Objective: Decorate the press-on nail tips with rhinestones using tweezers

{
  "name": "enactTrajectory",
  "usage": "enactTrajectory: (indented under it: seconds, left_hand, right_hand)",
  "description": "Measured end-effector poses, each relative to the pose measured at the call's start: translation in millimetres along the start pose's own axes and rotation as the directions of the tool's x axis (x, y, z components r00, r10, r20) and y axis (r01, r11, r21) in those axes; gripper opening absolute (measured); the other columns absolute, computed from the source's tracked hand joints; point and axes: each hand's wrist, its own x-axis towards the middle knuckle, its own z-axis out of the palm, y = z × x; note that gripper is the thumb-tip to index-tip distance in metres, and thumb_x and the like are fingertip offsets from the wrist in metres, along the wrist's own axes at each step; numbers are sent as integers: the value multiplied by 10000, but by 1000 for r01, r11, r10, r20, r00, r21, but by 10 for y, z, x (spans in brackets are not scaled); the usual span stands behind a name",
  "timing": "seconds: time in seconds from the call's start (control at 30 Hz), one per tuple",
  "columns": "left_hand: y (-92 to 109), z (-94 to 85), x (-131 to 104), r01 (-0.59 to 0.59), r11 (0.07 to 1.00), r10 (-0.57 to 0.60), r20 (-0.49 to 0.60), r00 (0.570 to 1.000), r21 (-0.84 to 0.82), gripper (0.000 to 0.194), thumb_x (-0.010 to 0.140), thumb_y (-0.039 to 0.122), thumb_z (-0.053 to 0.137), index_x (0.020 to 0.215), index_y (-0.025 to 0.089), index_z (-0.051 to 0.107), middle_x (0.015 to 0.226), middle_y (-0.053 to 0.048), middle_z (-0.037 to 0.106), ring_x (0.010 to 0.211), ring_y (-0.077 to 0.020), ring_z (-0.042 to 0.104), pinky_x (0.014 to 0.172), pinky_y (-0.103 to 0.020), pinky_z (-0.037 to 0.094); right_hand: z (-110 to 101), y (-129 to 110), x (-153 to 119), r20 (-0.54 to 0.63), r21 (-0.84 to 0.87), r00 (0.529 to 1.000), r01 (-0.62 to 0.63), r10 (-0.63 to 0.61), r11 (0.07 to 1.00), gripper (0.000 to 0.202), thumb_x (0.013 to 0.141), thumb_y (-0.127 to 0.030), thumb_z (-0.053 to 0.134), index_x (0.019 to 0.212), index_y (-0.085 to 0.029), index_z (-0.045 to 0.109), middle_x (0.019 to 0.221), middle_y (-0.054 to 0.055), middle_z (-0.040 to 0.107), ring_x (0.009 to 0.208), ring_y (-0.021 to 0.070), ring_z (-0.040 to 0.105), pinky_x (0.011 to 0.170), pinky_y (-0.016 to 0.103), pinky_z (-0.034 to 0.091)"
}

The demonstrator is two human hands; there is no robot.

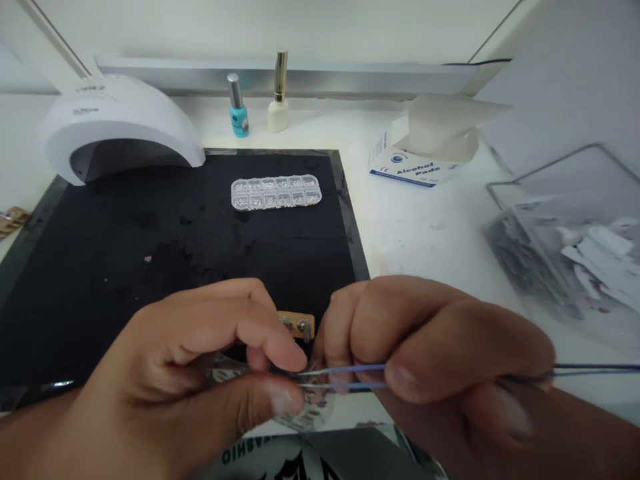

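Note:
My right hand (pixel 425 340) is closed around a pair of blue tweezers (pixel 357 377), whose pale tips point left. Those tips reach the fingertips of my left hand (pixel 210 360), where thumb and index finger are pinched together. What lies between the left fingers is hidden. Below and behind them shows a clear plastic piece (pixel 313 412) with printed marks; I cannot tell whether the left hand grips it. Just beyond the fingers is a small wooden holder (pixel 299 325) with shiny round bits on it, partly covered by the left hand.
A clear compartment case of tiny stones (pixel 277 193) lies on the black mat (pixel 200 233). Behind stand a white nail lamp (pixel 120 120), a turquoise polish bottle (pixel 239 117) and a cream one (pixel 278 115). Rightward are an alcohol pads box (pixel 425 150) and a wire basket (pixel 545 167) with packets.

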Motion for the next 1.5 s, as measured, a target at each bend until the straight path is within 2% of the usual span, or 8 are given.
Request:
enactTrajectory:
  seconds: [0.1,0.33,0.43,0.6,0.7,1.0,1.3,1.5]
  left_hand:
    - [-7,-2,1,6,1000,-6,11,1000,4,165,870,138,787,917,287,734,772,37,621,681,-94,615,600,-161,554]
    - [-25,-9,-53,-10,1000,10,18,1000,-17,183,901,124,754,983,286,729,810,24,621,721,-106,632,616,-178,556]
    - [-27,-14,-68,-23,1000,23,16,1000,-19,193,897,114,755,986,283,727,809,21,614,728,-112,629,629,-190,560]
    - [-31,-5,-65,-13,999,13,2,1000,-32,226,897,113,756,1017,302,727,829,23,613,739,-110,633,633,-184,560]
    - [-38,-3,-76,-16,1000,16,-13,1000,-12,239,888,130,771,1024,324,735,832,25,621,743,-108,630,620,-169,555]
    - [-55,10,-48,-15,1000,15,-25,1000,-7,249,871,123,785,1018,321,753,807,18,630,725,-118,642,606,-184,556]
    - [-12,8,-48,-1,1000,1,-30,1000,-3,265,853,91,778,986,319,751,791,25,624,715,-109,640,609,-171,560]
    - [-3,-14,-47,-7,1000,8,-18,1000,22,262,857,95,773,987,321,746,794,28,631,704,-105,631,597,-170,550]
  right_hand:
    - [34,-12,4,-53,14,999,12,-12,1000,530,1009,-645,429,876,-212,704,671,30,514,595,166,575,545,331,547]
    - [11,-4,9,-9,12,1000,-10,10,1000,539,1002,-658,421,875,-220,708,692,35,525,617,177,600,572,355,573]
    - [18,-30,18,-25,-6,1000,-1,1,1000,511,994,-651,453,880,-225,711,679,29,518,599,169,589,550,334,560]
    - [59,-145,35,-50,-66,994,-96,92,993,467,955,-651,539,864,-228,714,687,38,524,626,190,608,575,358,559]
    - [61,-161,25,-58,-59,993,-111,107,992,466,951,-654,544,872,-228,717,698,42,535,636,192,612,579,359,557]
    - [76,-104,40,-68,-74,996,-58,53,996,468,971,-644,514,912,-229,724,661,22,518,607,185,603,555,339,542]
    - [80,-105,39,-62,-81,994,-94,90,992,470,970,-638,513,896,-221,719,683,33,526,618,182,599,567,341,542]
    - [106,-93,62,-81,-55,995,-57,53,997,495,978,-632,486,887,-214,734,639,29,494,565,181,555,523,344,516]
